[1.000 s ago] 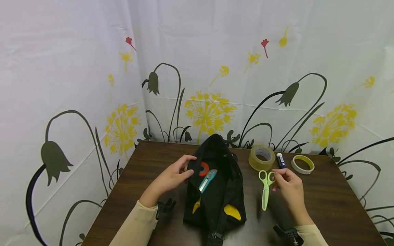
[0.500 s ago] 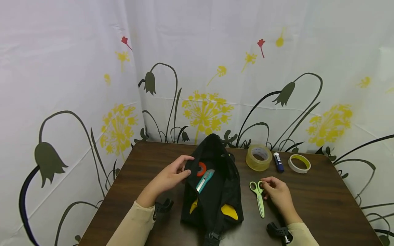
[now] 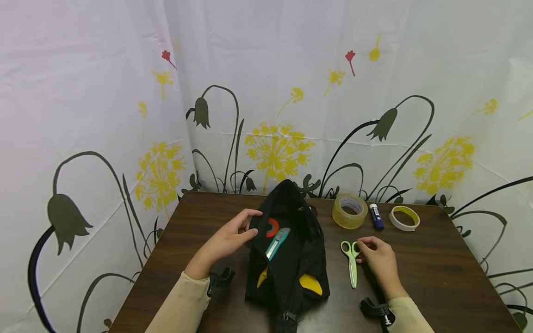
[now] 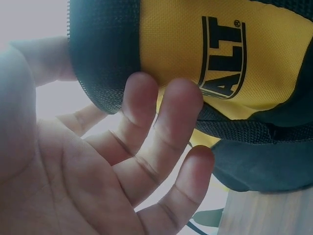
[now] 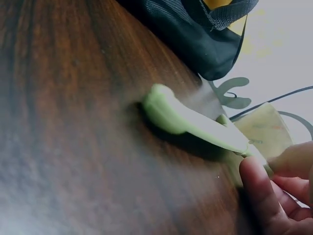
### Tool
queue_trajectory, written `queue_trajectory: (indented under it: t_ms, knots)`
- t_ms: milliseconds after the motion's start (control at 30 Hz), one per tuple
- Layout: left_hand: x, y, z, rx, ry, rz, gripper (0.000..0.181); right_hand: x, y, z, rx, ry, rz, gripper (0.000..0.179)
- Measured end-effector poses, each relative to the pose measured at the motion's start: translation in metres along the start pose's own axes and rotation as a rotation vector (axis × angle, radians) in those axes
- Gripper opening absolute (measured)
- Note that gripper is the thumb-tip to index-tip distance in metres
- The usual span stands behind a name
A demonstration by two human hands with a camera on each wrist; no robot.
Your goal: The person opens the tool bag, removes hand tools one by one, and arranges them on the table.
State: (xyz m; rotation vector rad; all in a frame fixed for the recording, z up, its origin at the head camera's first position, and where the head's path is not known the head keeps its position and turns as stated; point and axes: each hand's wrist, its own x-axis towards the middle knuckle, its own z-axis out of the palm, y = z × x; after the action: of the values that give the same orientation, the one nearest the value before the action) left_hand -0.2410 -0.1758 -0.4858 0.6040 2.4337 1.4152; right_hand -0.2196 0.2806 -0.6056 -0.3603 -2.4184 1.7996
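Observation:
A black bag [image 3: 310, 263] with yellow patches stands open in the middle. My left hand [image 3: 225, 240] pinches its left zip edge between thumb and fingers; the left wrist view shows the yellow panel [image 4: 171, 39] with part of a black logo. Inside lie a teal utility knife [image 3: 278, 243] and an orange-red ring [image 3: 275, 226]; what lies deeper is hidden. To the bag's right, my right hand [image 3: 380, 259] pinches one handle loop of light green scissors [image 3: 353, 273]. Their blades point toward me, low over the table; I cannot tell whether they touch it.
Behind my right hand, a wide roll of clear tape [image 3: 339, 218], a blue-and-white glue stick [image 3: 376, 217] and a narrow white tape roll [image 3: 405, 227] form a row on the brown table [image 3: 208, 208]. A flowered curtain [image 3: 270, 55] hangs along the back and left.
My right hand has drawn the scissors toward me and a little left, away from the tape rolls. My left hand keeps its grip on the bag's edge. The head view has shifted slightly.

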Motion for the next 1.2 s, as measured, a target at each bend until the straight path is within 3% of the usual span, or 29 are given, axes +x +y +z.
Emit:
queue_trajectory:
  t_ms: [267, 833, 967, 1067, 1200]
  knots:
    - [0.000, -0.002, -0.001, -0.012, -0.008, -0.004, 0.050, 0.003, 0.000, -0.001, -0.072, -0.030, 0.003, 0.027]
    - [0.001, 0.000, 0.000, -0.013, -0.002, -0.002, 0.049, 0.006, 0.003, 0.000, 0.001, 0.006, -0.039, 0.021]
    - [0.002, 0.000, 0.000, -0.014, 0.001, 0.005, 0.049, 0.009, 0.004, -0.002, 0.095, 0.031, -0.014, 0.024]
    - [0.002, 0.001, 0.000, -0.013, 0.001, 0.000, 0.049, 0.007, 0.001, -0.002, 0.229, 0.061, 0.010, 0.024]
    - [0.001, 0.002, -0.002, -0.007, -0.006, -0.010, 0.050, -0.005, -0.022, -0.001, 0.418, 0.052, -0.035, 0.021]
